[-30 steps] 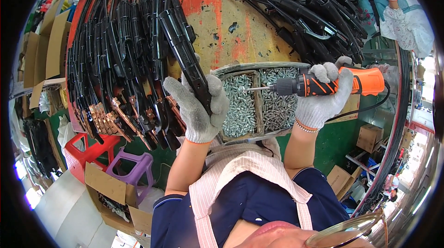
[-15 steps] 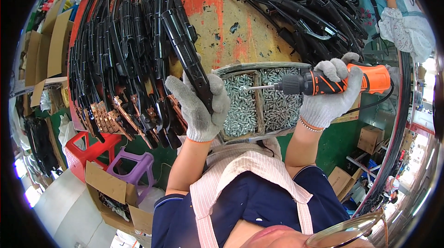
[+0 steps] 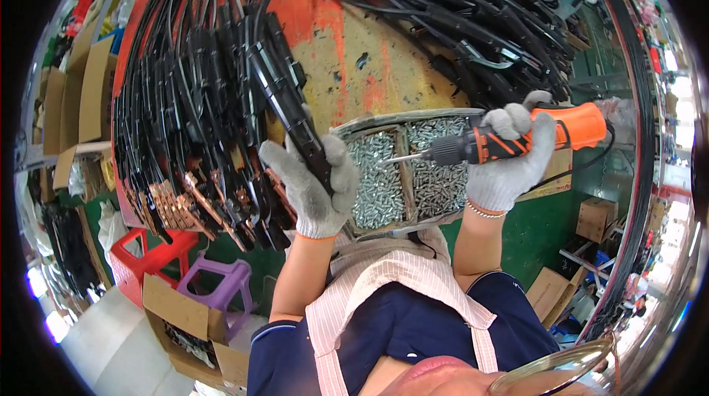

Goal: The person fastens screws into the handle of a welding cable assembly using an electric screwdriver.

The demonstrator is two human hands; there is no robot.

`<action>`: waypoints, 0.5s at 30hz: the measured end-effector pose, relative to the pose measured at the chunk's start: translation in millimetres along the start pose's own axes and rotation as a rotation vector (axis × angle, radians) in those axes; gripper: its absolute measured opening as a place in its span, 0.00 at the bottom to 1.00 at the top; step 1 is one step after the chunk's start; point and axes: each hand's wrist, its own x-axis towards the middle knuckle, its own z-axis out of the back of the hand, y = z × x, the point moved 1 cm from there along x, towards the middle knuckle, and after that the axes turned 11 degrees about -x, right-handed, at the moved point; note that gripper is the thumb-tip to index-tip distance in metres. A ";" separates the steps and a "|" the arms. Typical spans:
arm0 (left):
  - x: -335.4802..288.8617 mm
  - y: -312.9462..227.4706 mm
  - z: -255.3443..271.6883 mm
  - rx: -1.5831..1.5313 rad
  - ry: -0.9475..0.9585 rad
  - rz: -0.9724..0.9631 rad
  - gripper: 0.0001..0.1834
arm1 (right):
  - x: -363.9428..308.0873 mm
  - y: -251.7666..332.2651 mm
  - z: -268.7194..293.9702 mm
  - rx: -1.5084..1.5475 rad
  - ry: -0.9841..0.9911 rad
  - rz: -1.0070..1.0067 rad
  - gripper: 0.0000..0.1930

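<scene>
My gloved left hand (image 3: 314, 193) is closed around the lower end of a black electrode holder (image 3: 284, 97), a long plastic handle whose cable runs up and away. Beside it, my gloved right hand (image 3: 509, 156) grips an orange and black electric screwdriver (image 3: 569, 130), which lies almost level with its bit pointing left. The bit tip hangs over a divided tray (image 3: 410, 115) in front of me. Small silvery screws (image 3: 375, 185) fill its left compartment and darker-looking ones (image 3: 441, 193) its right. Whether a screw sits on the bit is too small to tell.
Many similar black handles with copper ends (image 3: 171, 204) lie in a row at the left of the worn table (image 3: 369, 34). Another pile of black cabled parts (image 3: 509, 49) covers the far right. Red (image 3: 159, 255) and purple (image 3: 221, 278) stools and an open carton (image 3: 181, 307) stand lower left.
The view has shifted slightly. The screwdriver has come a little nearer to me and its bit tips slightly downward. Both grips stay the same. At the upper right, less of another person's sleeve shows.
</scene>
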 end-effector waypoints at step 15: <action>-1.4 5.5 -2.8 -0.028 0.148 -0.010 0.35 | -12.1 -5.6 10.5 -0.070 -0.102 -0.051 0.20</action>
